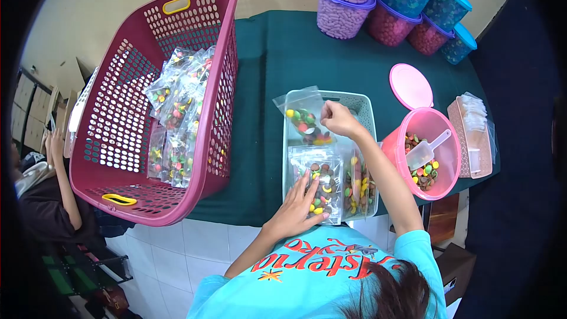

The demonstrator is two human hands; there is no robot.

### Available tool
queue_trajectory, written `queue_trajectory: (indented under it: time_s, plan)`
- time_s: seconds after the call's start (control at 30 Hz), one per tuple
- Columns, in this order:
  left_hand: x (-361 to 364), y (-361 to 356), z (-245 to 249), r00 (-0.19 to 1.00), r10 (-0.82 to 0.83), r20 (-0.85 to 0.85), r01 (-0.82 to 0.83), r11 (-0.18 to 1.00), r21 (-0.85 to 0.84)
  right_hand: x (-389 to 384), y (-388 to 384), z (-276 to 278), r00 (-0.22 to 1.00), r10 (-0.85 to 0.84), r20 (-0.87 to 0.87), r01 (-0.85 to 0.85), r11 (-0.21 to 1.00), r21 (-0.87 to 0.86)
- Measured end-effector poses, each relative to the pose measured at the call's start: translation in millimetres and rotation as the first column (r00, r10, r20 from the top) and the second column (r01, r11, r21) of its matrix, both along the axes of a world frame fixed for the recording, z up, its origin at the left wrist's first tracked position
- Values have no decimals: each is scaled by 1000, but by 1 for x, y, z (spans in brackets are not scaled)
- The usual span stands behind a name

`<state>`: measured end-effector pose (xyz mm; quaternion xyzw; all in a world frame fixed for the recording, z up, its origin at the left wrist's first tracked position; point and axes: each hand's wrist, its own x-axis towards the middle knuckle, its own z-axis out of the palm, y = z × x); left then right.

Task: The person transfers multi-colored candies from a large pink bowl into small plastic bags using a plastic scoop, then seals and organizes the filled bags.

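My right hand (341,120) is closed in a pinch at the right edge of a clear plastic bag of colorful candies (302,123). This bag is tilted above the far part of a pale green basket (369,112). My left hand (297,208) lies with fingers spread on another filled candy bag (322,186) in the near part of that basket. Beside it, to the right, more filled bags (358,186) stand close together. The fingertips of my right hand are partly hidden.
A large maroon laundry basket (215,100) with filled bags stands left. Right are a pink tub (452,153) of candies with a scoop (422,153), its lid (410,85), and a small bin (472,168) of plastic bags. Stacked candy tubs (345,15) stand behind. Another person's arm (68,189) shows far left.
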<state>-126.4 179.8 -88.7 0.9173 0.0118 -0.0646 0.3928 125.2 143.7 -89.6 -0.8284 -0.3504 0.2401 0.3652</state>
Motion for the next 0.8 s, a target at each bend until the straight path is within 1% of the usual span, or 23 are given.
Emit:
queue_trajectory:
  time_s: [0.03, 0.1, 0.23, 0.3, 0.33, 0.4, 0.43, 0.5, 0.53, 0.6, 0.63, 0.67, 0.7, 0.73, 0.8]
  plan:
    - [0, 0, 0, 1000, -2, -6, 2, 1000, 0, 1, 0, 2, 1000, 1, 2, -1, 1000, -1]
    - [0, 0, 1, 1000, -4, -12, 4, 1000, -3, 4, 0, 5, 984, 51, 170, -13, 976, -216]
    - [1, 1, 0, 1000, -5, -9, 5, 1000, -13, 11, 5, -5, 987, 27, 157, 11, 971, -238]
    - [2, 1, -1, 1000, -6, -11, 6, 1000, -12, 11, 8, -13, 999, 17, 38, -10, 980, -198]
    - [2, 1, -2, 1000, -9, -3, 9, 1000, -14, 12, 10, -17, 999, 18, 38, -10, 980, -198]
    - [2, 2, -1, 1000, -10, 6, 10, 1000, -14, 12, 14, -20, 964, 116, 238, -48, 961, -272]
    - [2, 2, -1, 1000, -11, -3, 11, 1000, -16, 13, 15, -19, 964, 117, 237, -49, 961, -272]
    - [2, 2, 0, 1000, -13, -11, 13, 1000, -18, 18, 16, -14, 994, 106, -31, -108, 882, -458]
    - [3, 3, 0, 1000, -17, -4, 17, 1000, -18, 18, 17, -14, 994, 105, -31, -107, 883, -458]
    - [3, 3, 0, 1000, -22, 2, 22, 1000, -17, 15, 19, -16, 987, -24, -159, -65, 846, -528]
    - [3, 3, 0, 1000, -24, -1, 24, 1000, -19, 14, 17, -19, 987, -24, -160, -65, 847, -527]
    - [3, 3, 0, 1000, -23, -6, 23, 1000, -21, 11, 15, -23, 999, 32, 21, -17, 856, -517]
    - [2, 3, 0, 1000, -19, -8, 19, 1000, -19, 6, 15, -19, 976, 85, 201, 27, 867, -497]
    - [2, 2, -1, 1000, -16, -3, 16, 1000, -16, 4, 16, -14, 976, 87, 199, 24, 869, -494]
    - [1, 2, 0, 1000, -19, 2, 19, 1000, -8, -2, 13, 3, 976, 67, 209, 63, 826, -560]
